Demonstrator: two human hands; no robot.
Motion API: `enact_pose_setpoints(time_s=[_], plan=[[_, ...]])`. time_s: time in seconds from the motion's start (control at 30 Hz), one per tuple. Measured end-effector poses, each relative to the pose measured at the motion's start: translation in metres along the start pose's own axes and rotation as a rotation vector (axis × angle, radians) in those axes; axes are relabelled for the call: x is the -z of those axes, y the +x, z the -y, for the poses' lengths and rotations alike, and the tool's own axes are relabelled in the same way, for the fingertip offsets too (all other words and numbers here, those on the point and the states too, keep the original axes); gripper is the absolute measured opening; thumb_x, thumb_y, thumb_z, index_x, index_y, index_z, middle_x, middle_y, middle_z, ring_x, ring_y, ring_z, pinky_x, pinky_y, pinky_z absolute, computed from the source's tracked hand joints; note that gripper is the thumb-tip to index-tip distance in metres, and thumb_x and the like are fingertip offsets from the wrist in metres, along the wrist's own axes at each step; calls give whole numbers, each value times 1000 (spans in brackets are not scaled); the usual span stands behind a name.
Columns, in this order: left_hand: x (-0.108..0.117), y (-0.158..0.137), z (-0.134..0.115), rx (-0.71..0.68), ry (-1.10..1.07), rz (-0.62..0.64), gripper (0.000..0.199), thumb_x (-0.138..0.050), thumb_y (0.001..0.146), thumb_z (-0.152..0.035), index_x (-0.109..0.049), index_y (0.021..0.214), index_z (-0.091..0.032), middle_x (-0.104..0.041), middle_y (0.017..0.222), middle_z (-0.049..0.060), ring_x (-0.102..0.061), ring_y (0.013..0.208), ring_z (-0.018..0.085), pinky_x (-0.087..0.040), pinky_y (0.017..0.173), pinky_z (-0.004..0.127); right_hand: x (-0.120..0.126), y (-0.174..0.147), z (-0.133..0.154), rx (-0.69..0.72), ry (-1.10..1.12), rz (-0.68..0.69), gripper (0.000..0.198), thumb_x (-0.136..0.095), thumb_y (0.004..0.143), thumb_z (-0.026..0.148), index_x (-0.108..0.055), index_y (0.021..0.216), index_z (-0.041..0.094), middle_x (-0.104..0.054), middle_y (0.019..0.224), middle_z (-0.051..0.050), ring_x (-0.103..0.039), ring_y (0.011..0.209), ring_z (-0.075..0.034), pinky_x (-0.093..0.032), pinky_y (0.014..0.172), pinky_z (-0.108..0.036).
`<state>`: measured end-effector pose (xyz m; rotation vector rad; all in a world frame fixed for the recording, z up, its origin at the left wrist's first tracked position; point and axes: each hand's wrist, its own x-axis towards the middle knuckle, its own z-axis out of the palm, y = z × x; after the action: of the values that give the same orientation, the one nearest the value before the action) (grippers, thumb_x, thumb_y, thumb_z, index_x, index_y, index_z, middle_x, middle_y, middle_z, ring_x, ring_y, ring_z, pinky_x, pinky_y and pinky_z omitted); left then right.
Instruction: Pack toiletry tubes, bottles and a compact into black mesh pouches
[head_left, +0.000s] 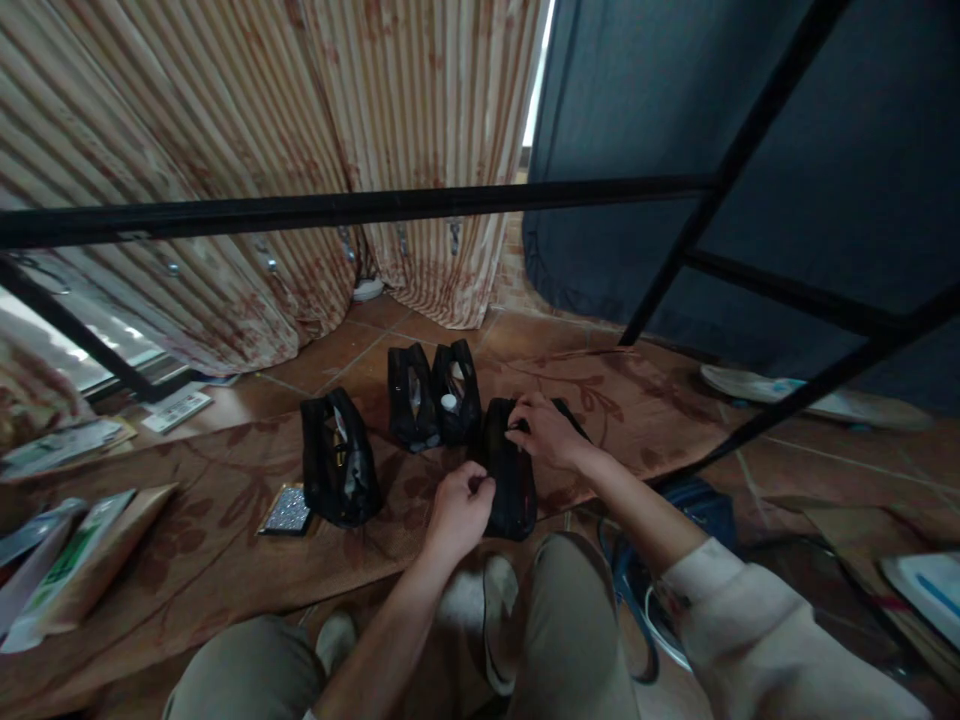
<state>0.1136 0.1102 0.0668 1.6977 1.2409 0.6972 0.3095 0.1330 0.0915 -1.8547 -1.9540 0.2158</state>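
A black pouch [510, 490] lies in front of my knees on the brown patterned cloth. My left hand [459, 510] is closed at its near left edge, thumb and fingers pinched together on it. Over the pouch's far part, my right hand [546, 428] bends its fingers onto the top; the fingertips are closed there, though what exactly they pinch is too small to make out. Left of it, two open black pouches [411, 400] [459, 395] stand side by side, one showing a white round cap [448, 402]. Farther left stands another open black pouch [341, 460] with small items inside.
A small glittery silver packet [287, 510] lies by the leftmost pouch. Several long packages [82, 570] rest on the cloth at left. A black metal frame [360, 207] crosses ahead, before striped curtains [420, 100]. At right are a skateboard [810, 395] and a blue bag [697, 510].
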Motion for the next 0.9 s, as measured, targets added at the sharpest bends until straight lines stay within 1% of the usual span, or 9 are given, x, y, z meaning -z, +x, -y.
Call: enact_pose_setpoints(time_s=[0.07,0.13,0.27,0.4,0.5,0.63,0.77,0.83,0.9], plan=[[-2,-1,0,12,-12,-37,14,-50,79,-23,-60,69,-19,-51,59,-4,-50,57,11,-34,55,22,4,0,-3,10,106,-41,2,-69,79,21,-69,77,20,-62,93,-5,-59,91,-20,-45,84,-33],[-4,-2,0,21,-31,-65,14,-50,78,-22,-59,67,-19,-51,58,-4,-50,58,11,-34,54,22,7,-4,1,23,194,-105,8,-68,79,22,-66,71,20,-62,86,-3,-60,86,-19,-45,81,-33],[-9,-6,-1,50,-113,-71,13,-51,77,-21,-56,65,-19,-47,53,-5,-49,51,10,-34,49,20,8,-25,25,68,282,-257,12,-66,79,22,-64,67,21,-63,89,-3,-61,87,-19,-45,79,-32],[-14,-11,-1,135,-313,-27,9,-50,77,-25,-55,73,-19,-44,47,-7,-46,39,10,-34,41,20,1,-55,55,29,268,-335,11,-65,81,22,-64,70,21,-63,94,-5,-60,90,-21,-47,80,-33],[-15,-15,-1,173,-452,-64,9,-51,76,-27,-55,78,-19,-45,46,-9,-44,36,9,-34,38,19,-10,-79,72,23,259,-322,12,-61,84,22,-65,73,21,-63,99,-6,-60,94,-21,-47,83,-34],[-14,-23,0,162,-520,-63,11,-53,75,-29,-53,73,-19,-44,44,-9,-42,34,7,-35,38,18,-21,-107,84,-23,259,-303,14,-58,87,24,-67,77,23,-62,97,-6,-60,92,-21,-48,81,-34],[-17,-28,3,159,-448,-34,15,-49,78,-32,-53,73,-19,-44,44,-8,-43,35,8,-36,40,19,-27,-119,85,-70,258,-337,16,-56,89,30,-69,81,23,-61,100,-7,-61,92,-22,-49,79,-33],[-16,-25,4,168,-377,-50,21,-47,81,-35,-55,73,-18,-45,45,-7,-45,37,9,-36,41,20,-28,-118,83,-66,273,-328,18,-56,89,33,-69,81,23,-61,99,-7,-62,90,-21,-50,77,-33],[-12,-18,2,166,-330,-85,28,-50,82,-41,-58,68,-18,-48,47,-5,-52,44,12,-39,45,21,-26,-115,80,-50,304,-313,19,-56,90,35,-68,83,23,-61,99,-7,-63,89,-21,-50,74,-31]])
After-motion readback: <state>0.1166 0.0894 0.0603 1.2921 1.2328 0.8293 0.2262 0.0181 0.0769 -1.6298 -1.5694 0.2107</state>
